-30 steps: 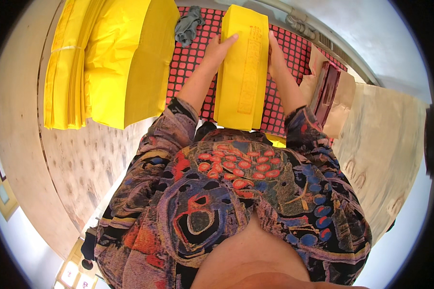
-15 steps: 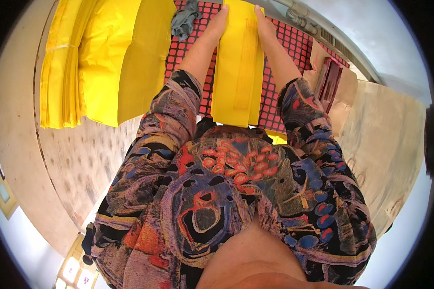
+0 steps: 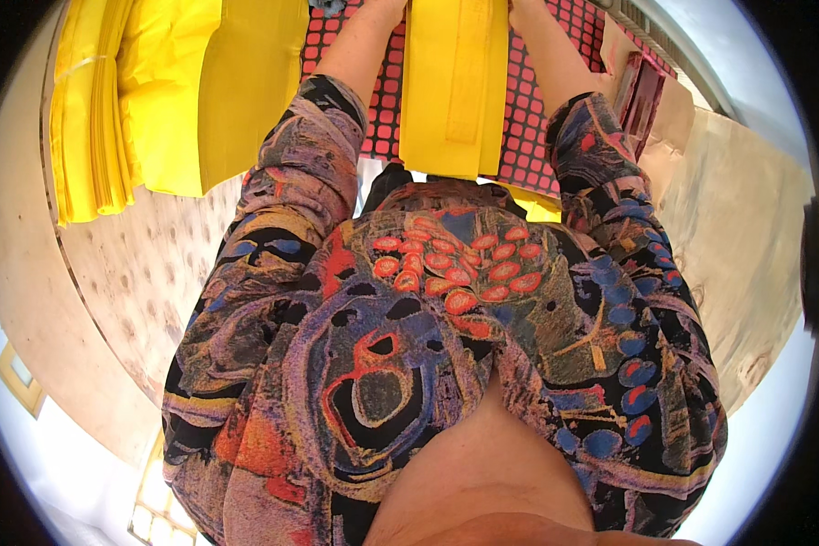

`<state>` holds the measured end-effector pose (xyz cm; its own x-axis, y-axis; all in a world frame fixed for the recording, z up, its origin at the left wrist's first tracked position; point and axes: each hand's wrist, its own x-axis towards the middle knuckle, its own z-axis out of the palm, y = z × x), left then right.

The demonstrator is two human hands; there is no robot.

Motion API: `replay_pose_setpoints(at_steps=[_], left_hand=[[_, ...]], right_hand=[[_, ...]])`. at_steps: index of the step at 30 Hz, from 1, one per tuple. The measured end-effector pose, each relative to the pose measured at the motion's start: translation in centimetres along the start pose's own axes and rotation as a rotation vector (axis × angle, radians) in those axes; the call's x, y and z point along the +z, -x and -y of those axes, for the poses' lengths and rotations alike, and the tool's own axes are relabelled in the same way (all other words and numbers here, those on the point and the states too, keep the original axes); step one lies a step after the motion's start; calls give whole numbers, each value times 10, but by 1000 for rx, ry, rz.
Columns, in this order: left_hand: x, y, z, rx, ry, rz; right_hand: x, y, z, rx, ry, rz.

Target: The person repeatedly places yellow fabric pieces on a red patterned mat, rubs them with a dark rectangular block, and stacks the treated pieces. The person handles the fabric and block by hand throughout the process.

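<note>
A long strip of folded yellow paper (image 3: pixel 450 91) lies lengthwise in front of me on a red-and-black patterned cloth (image 3: pixel 530 136). At its left edge is my left hand (image 3: pixel 388 7), mostly cut off by the top of the picture. Against the right edge, my right hand (image 3: pixel 521 9) is cut off in the same way. The fingers of both hands are out of sight, so their grip does not show. Both forearms reach forward along the paper's sides.
To the left stand a bundle of yellow paper (image 3: pixel 86 118) with a band round it and larger folded yellow sheets (image 3: pixel 246 100). A bit of grey cloth (image 3: pixel 328 6) shows at the top. Brown paper (image 3: pixel 672 123) with a dark red item (image 3: pixel 642 105) lies right, beside a wooden board (image 3: pixel 746 246).
The view has shifted, so the paper and hands sit higher in the picture. The fingers, seen on the paper's edges before, have passed beyond the top edge.
</note>
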<state>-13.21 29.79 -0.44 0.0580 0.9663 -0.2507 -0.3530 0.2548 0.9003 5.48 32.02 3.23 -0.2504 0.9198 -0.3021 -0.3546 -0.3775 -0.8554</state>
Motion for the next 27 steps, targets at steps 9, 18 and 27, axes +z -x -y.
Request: replay_pose_setpoints(at_steps=[9,18,27], left_hand=[[-12,103,54,85,281,173],[14,141,83,116,326,125],[22,157,83,127,440,120]], right_hand=[[-32,93,-41,-41,107,-184],[-15,108,-68,-87,-157,82],[-13,118,-63,-85,-111,82]])
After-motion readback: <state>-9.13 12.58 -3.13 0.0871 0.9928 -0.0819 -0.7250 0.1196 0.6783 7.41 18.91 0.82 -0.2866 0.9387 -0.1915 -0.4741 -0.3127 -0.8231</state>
